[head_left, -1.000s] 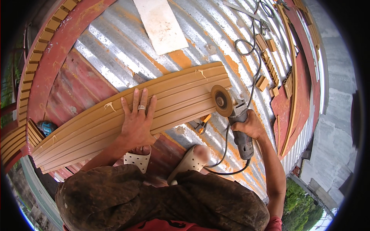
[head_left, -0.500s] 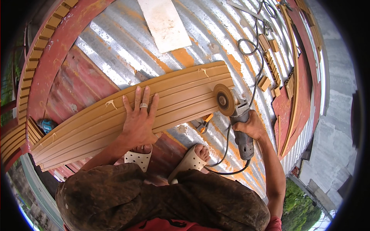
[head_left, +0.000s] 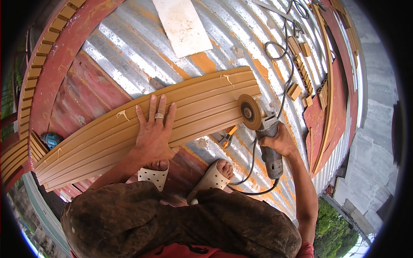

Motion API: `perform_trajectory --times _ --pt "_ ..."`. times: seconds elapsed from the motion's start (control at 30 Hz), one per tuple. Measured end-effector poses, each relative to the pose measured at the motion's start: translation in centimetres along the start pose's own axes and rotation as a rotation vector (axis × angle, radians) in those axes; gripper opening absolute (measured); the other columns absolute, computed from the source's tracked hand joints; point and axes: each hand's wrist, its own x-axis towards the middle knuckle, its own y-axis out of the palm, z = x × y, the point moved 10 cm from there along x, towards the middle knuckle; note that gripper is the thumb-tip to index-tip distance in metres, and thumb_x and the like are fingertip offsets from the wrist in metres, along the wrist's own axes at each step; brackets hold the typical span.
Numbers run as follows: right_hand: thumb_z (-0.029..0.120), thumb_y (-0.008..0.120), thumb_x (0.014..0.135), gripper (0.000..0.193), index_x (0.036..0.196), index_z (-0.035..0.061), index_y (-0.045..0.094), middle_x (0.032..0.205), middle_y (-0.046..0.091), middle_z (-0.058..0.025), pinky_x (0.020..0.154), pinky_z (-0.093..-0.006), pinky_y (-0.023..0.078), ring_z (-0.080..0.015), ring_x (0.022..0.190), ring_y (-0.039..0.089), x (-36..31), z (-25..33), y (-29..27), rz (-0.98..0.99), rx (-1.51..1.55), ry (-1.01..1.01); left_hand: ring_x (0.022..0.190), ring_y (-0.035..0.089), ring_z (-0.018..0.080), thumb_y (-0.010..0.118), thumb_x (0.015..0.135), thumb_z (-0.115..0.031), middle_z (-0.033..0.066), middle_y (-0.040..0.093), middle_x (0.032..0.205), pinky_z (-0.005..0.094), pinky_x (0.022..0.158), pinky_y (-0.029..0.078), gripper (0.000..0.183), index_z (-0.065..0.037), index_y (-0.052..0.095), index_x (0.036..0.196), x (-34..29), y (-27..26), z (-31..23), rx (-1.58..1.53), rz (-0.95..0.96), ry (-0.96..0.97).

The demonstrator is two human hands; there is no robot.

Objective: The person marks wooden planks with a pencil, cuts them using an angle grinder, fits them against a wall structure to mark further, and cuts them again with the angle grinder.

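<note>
Since the earlier frames the grinder disc (head_left: 250,112) has crept a bit further right along the panel's near-right end; the left hand hasn't shifted.

Tan grooved panel (head_left: 146,124): long, ribbed lengthwise, lying flat on the corrugated metal sheeting (head_left: 129,56), running from near-left up to far-right. A few curls of shaved material stick up off its ridges.

Left hand (head_left: 154,134): palm down, fingers spread apart, pressing flat on the middle of the panel. Ring on one finger. Not wrapped around anything, just bearing down.

Right hand (head_left: 282,141): closed tight round the body of the grey angle grinder (head_left: 269,142), just right of the panel's end. Disc stands on edge against the panel's right end, at its near edge. Black cable (head_left: 258,189) loops from the grinder's tail back toward the person, then runs to the far right.

An orange-handled tool (head_left: 228,134) lies on the sheeting just near of the panel, beside the disc.

Feet in pale perforated sandals (head_left: 208,178) stand just near of the panel; dirty dark trousers fill the bottom of the view.

Further out: a flat off-white board (head_left: 183,26) lies far centre, no markings I can make out. Short tan offcut blocks (head_left: 301,73) are scattered far right, next to long thin tan strips (head_left: 329,86). A curved red steel beam (head_left: 60,64) runs along the left, with more tan ribbed pieces beside it.
</note>
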Motion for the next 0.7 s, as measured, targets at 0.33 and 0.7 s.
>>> perform_trajectory --times 0.33,0.7 --pt "0.038 0.081 0.050 0.071 0.102 -0.0083 0.065 0.093 0.068 -0.0182 0.079 -0.0377 0.052 -0.0269 0.085 0.066 -0.3 1.0 0.4 0.055 0.045 0.049 0.149 -0.002 0.0481 0.086 0.059 -0.040 0.0284 0.003 0.160 0.0754 0.110 0.003 0.129 -0.002 0.010 0.156 -0.1 -0.1 0.1 -0.006 0.001 -0.003" --pt "0.036 0.082 0.052 0.071 0.104 -0.0091 0.064 0.094 0.068 -0.0188 0.079 -0.0374 0.052 -0.0279 0.086 0.066 -1.2 1.5 -0.8 -0.037 0.005 0.066 0.149 -0.003 0.0480 0.081 0.065 -0.049 0.0280 0.002 0.161 0.0748 0.110 0.000 0.123 -0.001 0.013 0.156 0.1 0.1 0.0 0.020 0.008 -0.004"
